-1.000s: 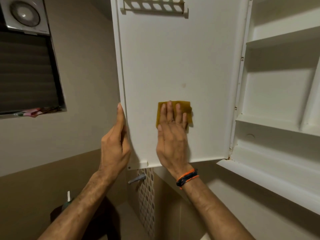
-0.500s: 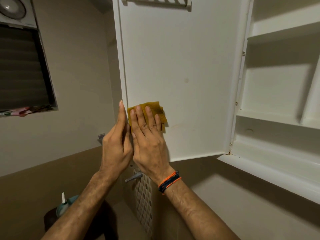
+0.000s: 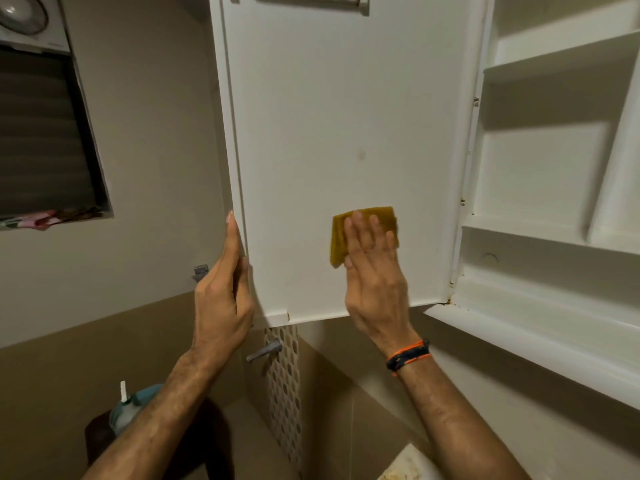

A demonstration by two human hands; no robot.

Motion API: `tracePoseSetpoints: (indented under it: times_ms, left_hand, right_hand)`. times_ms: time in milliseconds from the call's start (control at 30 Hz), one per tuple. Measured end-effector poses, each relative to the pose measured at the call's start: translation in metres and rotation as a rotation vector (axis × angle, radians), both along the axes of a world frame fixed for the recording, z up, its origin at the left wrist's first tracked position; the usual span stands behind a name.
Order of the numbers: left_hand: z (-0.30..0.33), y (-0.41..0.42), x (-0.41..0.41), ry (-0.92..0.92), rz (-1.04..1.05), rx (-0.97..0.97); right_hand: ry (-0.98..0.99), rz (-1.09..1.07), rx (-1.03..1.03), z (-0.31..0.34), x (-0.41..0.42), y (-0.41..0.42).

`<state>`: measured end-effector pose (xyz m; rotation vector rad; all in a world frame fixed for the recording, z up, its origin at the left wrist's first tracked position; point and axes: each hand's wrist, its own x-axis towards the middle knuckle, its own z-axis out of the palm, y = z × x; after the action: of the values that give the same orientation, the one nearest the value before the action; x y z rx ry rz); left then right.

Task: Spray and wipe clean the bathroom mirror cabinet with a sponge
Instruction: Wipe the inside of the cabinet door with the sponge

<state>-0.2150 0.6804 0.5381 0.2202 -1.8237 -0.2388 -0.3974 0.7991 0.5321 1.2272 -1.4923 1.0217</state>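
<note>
At far left, a dark louvred window (image 3: 45, 133) is sitting under a round white exhaust fan (image 3: 24, 15). Below it, a teal bottle with a white nozzle (image 3: 130, 407) is standing on a dark stool (image 3: 100, 434), partly hidden by the left forearm. The left hand (image 3: 221, 292) is gripping the free edge of the open white cabinet door (image 3: 346, 116), fingers straight along it. The right hand (image 3: 375, 271) is pressing a flat mustard-yellow sponge pad (image 3: 337, 237) against the door's lower inside face with straight fingers. Rightward, the white cabinet shelves (image 3: 554, 237) are lying open.
</note>
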Motion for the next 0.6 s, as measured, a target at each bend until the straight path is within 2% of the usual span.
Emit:
tracePoseSetpoints:
  times_ms: [167, 300, 600]
  left_hand:
    - [-0.002, 0.0, 0.0, 0.029, 0.02, 0.052]
    - [-0.004, 0.001, 0.0, 0.036, 0.055, 0.063]
    - [-0.017, 0.011, 0.004, -0.017, 0.081, 0.108]
  right_hand:
    - [-0.132, -0.005, -0.051, 0.003, -0.038, 0.025]
    - [-0.129, 0.003, -0.06, -0.001, -0.048, 0.032]
    - [-0.259, -0.048, -0.042, -0.047, -0.053, 0.048]
